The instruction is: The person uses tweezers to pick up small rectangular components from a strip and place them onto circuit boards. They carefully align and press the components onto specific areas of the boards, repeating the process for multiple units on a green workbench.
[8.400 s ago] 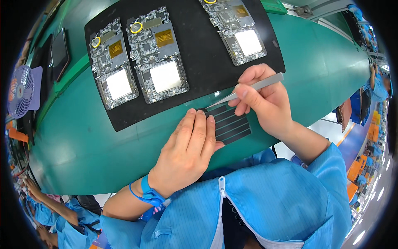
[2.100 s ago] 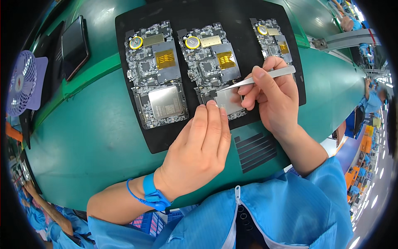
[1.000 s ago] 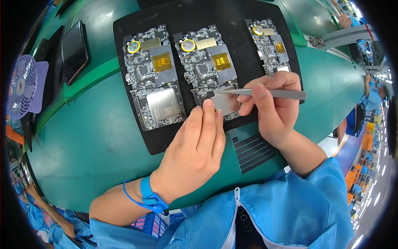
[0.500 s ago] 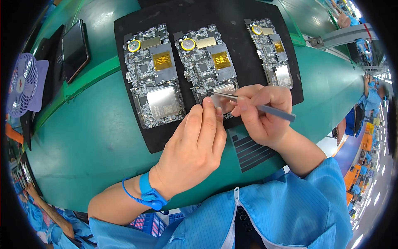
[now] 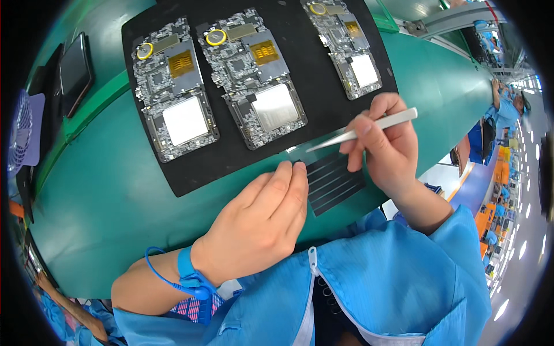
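Left hand [image 5: 254, 222] palm down by the bench's near edge, wrist banded, fingers straight and together, thumb hidden; fingertips cover the far-left corner of a sheet of dark strips [image 5: 336, 185], so can't tell gripping from pressing. Sheet lies on the green bench [image 5: 115, 196], between near edge and black mat [image 5: 311, 95]. Right hand [image 5: 389, 138] pinches tweezers [image 5: 336, 139], tips pointing left; contact unclear. Three circuit boards [image 5: 251, 75] on mat; the one near its right edge is cut off at the far end.
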`<control>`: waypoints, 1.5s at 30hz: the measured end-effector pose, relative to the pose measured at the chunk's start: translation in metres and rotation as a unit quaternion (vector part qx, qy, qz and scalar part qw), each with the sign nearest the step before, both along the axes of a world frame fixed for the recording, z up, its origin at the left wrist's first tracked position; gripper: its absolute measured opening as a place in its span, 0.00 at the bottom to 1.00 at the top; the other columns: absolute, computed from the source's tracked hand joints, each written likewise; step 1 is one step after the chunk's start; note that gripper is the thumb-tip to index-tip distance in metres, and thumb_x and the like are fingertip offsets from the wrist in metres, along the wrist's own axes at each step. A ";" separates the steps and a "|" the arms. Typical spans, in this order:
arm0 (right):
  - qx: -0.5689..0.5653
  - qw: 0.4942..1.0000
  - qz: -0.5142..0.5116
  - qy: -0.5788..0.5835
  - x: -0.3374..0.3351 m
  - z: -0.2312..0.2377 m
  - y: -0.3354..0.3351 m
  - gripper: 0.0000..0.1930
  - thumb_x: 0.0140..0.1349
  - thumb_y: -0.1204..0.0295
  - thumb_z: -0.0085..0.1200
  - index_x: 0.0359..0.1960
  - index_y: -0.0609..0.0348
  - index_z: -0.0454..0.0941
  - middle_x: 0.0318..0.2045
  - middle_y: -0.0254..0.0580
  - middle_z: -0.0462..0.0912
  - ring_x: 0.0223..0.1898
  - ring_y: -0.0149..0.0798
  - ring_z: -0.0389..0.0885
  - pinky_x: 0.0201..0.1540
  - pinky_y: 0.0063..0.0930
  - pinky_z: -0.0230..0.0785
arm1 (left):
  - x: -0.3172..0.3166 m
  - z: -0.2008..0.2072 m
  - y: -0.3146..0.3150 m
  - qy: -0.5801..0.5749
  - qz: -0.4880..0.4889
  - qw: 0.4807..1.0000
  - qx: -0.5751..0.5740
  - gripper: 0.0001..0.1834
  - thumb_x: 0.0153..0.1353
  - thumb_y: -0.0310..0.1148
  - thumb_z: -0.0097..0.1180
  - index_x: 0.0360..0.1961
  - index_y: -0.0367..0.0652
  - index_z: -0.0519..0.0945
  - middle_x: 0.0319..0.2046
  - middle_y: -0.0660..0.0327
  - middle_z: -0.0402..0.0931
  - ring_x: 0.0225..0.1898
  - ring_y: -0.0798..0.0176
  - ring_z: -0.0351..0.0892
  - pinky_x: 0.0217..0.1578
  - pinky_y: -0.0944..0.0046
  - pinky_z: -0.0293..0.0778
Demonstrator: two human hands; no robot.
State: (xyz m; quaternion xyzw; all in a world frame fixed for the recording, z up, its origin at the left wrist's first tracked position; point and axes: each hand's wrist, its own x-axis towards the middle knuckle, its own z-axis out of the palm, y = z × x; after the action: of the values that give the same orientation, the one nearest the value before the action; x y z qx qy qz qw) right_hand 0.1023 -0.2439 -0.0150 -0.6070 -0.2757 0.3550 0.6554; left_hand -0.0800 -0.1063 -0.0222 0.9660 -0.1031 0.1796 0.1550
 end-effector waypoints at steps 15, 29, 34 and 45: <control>-0.036 0.999 0.009 0.022 -0.012 -0.010 -0.012 0.08 0.67 0.75 0.45 0.40 0.60 0.58 0.26 0.43 0.78 0.20 0.27 0.79 0.22 0.14 0.69 | 0.001 0.001 -0.005 0.078 0.012 0.997 -0.020 0.19 0.47 0.30 0.62 0.41 0.32 0.76 0.49 0.42 0.70 0.52 0.44 0.70 0.49 0.54 0.72; -0.009 0.999 -0.031 0.020 -0.019 -0.008 -0.008 0.08 0.66 0.76 0.45 0.40 0.58 0.59 0.24 0.45 0.78 0.15 0.25 0.73 0.17 0.12 0.65 | -0.001 -0.004 -0.004 0.058 0.019 0.998 -0.020 0.16 0.50 0.28 0.57 0.40 0.32 0.77 0.47 0.42 0.70 0.51 0.44 0.70 0.47 0.56 0.73; 0.097 0.992 -0.050 0.059 -0.010 -0.002 0.015 0.07 0.67 0.74 0.45 0.41 0.55 0.59 0.23 0.48 0.79 0.13 0.27 0.72 0.15 0.15 0.64 | -0.017 0.025 0.005 0.090 0.104 0.990 -0.011 0.22 0.45 0.30 0.61 0.44 0.33 0.75 0.47 0.43 0.70 0.48 0.44 0.71 0.47 0.55 0.72; 0.055 0.996 0.039 0.057 -0.037 0.005 0.125 0.11 0.66 0.70 0.48 0.42 0.59 0.59 0.24 0.45 0.80 0.18 0.27 0.77 0.20 0.16 0.69 | -0.029 0.022 0.023 0.096 0.309 0.941 0.100 0.34 0.48 0.44 0.63 0.52 0.33 0.71 0.49 0.38 0.68 0.49 0.41 0.72 0.46 0.53 0.72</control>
State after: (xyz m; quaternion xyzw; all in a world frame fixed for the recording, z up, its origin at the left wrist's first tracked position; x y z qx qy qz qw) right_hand 0.0652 -0.1184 -0.0095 -0.5373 -0.2809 0.3988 0.6880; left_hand -0.1085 -0.0838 -0.0005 0.9734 0.1987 0.1137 0.0034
